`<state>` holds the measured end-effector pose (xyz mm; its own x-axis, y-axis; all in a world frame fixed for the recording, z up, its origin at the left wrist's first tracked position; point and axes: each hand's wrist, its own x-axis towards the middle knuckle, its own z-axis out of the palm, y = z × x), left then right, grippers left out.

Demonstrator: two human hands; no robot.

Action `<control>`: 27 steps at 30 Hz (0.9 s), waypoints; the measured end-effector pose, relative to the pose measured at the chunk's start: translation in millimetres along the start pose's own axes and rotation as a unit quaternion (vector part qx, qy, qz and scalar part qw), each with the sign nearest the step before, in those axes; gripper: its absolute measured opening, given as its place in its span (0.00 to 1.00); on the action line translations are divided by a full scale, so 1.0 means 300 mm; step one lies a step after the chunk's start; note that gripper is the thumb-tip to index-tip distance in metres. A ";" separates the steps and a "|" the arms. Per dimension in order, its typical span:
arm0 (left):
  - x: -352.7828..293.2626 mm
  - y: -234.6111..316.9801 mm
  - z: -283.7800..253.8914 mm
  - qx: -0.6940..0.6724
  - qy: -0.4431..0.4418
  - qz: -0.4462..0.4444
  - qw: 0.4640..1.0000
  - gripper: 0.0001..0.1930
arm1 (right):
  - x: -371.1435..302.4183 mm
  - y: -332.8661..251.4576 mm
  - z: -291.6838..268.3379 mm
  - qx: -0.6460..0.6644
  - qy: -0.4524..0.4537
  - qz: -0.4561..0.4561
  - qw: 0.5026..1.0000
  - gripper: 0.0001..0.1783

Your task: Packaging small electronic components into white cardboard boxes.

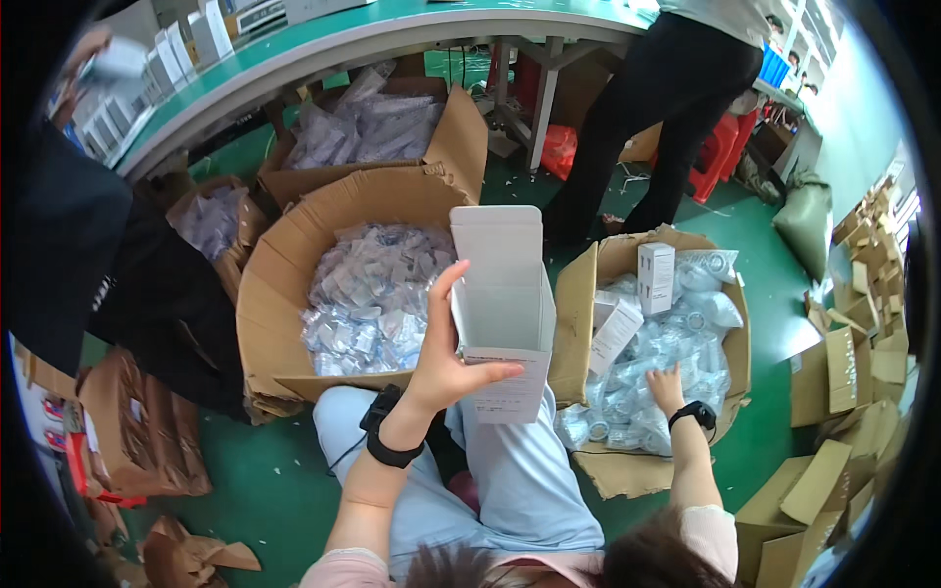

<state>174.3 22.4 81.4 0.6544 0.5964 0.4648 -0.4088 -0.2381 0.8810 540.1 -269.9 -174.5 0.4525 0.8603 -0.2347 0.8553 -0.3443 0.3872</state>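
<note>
My left hand (pixel 441 363) grips a white cardboard box (pixel 507 387) over my lap, thumb across its front and fingers along its left side. The box's top flap stands up, and its inside shows as bare white walls. My right hand (pixel 667 390) reaches into a carton (pixel 573 328) at the right, its fingers stretched out over clear-wrapped items (pixel 694 338) and touching them. What the wrapped items are is hard to make out. Two closed white boxes, one upright (pixel 656 277) and one tilted (pixel 616 335), rest on top of them.
A big carton (pixel 270 284) of small clear packets (pixel 377 294) stands to the left. Behind it, another carton (pixel 461 147) holds plastic-wrapped pieces. A green-topped table (pixel 412 22) runs across the back. One person stands behind the right carton, another at the left. Flattened cartons (pixel 843 377) pile up at right.
</note>
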 end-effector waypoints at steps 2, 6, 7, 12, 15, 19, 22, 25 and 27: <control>-0.029 -0.011 -0.009 0.042 -0.032 -0.016 0.998 0.51 | -0.026 -0.027 -0.089 0.070 -0.102 0.024 0.992 0.24; -0.012 -0.029 -0.020 -0.001 -0.019 -0.005 1.000 0.48 | -0.047 -0.083 -0.453 0.408 0.126 0.233 0.873 0.44; -0.006 -0.036 0.000 -0.009 -0.017 -0.006 1.000 0.48 | -0.056 -0.086 -0.493 0.455 0.311 0.204 0.809 0.49; -0.001 -0.047 0.060 0.115 -0.004 0.045 0.992 0.44 | -0.116 -0.128 -1.077 0.741 0.488 0.059 0.457 0.37; 0.002 -0.047 0.089 0.114 -0.018 0.044 0.992 0.42 | -0.159 -0.157 -1.319 0.795 0.479 -0.014 0.372 0.31; -0.033 -0.049 0.088 0.126 0.002 0.062 0.990 0.42 | -0.079 -0.318 -1.481 0.723 0.516 -0.031 0.458 0.32; -0.033 -0.040 0.111 0.200 0.024 0.081 0.976 0.42 | -0.069 -0.339 -1.494 0.644 0.549 -0.042 0.531 0.33; -0.061 -0.033 0.133 0.244 0.049 0.101 0.963 0.43 | -0.056 -0.363 -1.504 0.584 0.588 -0.029 0.558 0.33; -0.067 -0.036 0.139 0.266 0.060 0.110 0.956 0.44 | -0.043 -0.371 -1.517 0.688 0.519 -0.029 0.506 0.31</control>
<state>192.2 -18.9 66.3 0.4992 0.5635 0.6583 -0.1258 -0.7045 0.6984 324.1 -71.7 191.1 0.6510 0.3719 0.6617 0.5487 0.3718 -0.7488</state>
